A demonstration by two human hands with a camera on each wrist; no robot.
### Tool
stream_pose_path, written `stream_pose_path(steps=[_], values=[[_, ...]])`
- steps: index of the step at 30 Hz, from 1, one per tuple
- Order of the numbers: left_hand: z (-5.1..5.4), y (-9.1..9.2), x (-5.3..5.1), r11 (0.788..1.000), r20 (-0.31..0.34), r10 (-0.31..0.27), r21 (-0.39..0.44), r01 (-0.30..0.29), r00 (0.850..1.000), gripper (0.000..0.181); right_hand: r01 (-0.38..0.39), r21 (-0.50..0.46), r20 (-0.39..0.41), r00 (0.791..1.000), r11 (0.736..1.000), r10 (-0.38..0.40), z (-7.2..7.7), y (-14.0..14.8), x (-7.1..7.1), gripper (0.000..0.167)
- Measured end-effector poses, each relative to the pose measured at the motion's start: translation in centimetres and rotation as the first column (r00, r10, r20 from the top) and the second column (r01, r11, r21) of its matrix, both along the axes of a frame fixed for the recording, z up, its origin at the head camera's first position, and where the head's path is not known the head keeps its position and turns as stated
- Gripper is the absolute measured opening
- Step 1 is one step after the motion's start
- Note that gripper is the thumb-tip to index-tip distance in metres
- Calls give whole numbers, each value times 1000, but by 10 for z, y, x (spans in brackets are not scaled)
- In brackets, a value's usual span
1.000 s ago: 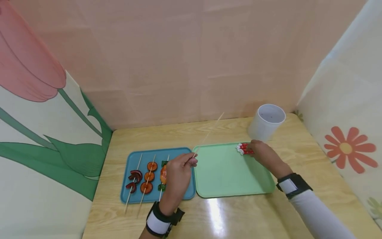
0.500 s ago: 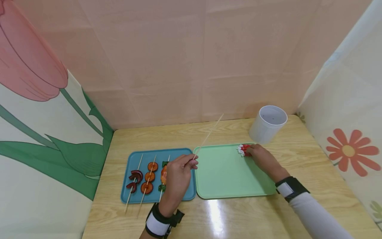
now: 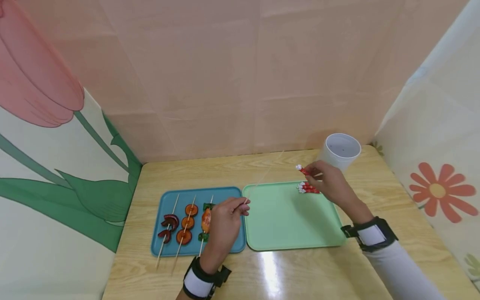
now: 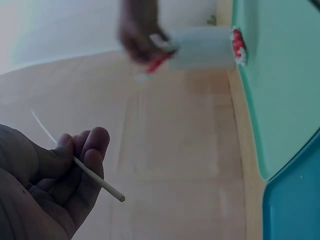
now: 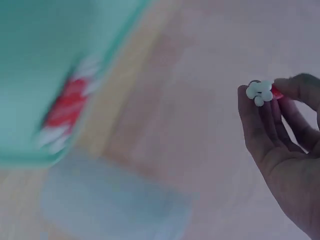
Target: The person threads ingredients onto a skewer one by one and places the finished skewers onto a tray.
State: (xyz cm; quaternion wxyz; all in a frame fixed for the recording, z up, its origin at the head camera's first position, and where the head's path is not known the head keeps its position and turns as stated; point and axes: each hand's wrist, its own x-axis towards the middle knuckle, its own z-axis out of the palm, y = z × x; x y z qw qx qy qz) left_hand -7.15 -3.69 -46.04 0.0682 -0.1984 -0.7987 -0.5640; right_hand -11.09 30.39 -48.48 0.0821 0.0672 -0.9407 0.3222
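My left hand, raised over the blue tray's right side, pinches a thin wooden skewer near its blunt end. The skewer slants up and away to the right. Between the thumb and fingers of my right hand is a small red food piece with a white lobed end. That hand is above the far right corner of the green tray. Several similar red-and-white pieces lie below it in that corner. The piece and the skewer are apart.
The blue tray bears loaded skewers: brown curled pieces, round orange-brown slices, and an orange piece with green ones, partly behind my left hand. A white cup stands at the back right. A pinkish wall sheet closes the back.
My right hand has taken a red-and-white piece from the group and lifted it up off the green tray. The left hand stays in place; its skewer's tip has dipped slightly.
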Motion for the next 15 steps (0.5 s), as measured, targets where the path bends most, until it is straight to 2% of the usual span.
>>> stream_pose_path(steps=[4, 7, 10, 15], values=[[-7, 3, 2, 996, -5, -32, -89, 32, 999, 18, 21, -211, -11, 1000, 977, -24, 50, -25, 6, 23], [-10, 6, 3, 991, 2, -55, -121, 55, 998, 18, 3, -328, -33, 999, 945, -15, 76, -40, 11, 24], [-11, 7, 5, 990, 8, -57, -132, 57, 998, 18, -14, -401, -52, 999, 916, -7, 92, -51, 14, 27], [-12, 7, 6, 989, 6, -41, -142, 42, 999, 17, -9, -417, -83, 996, 909, -28, 102, -62, 17, 28]])
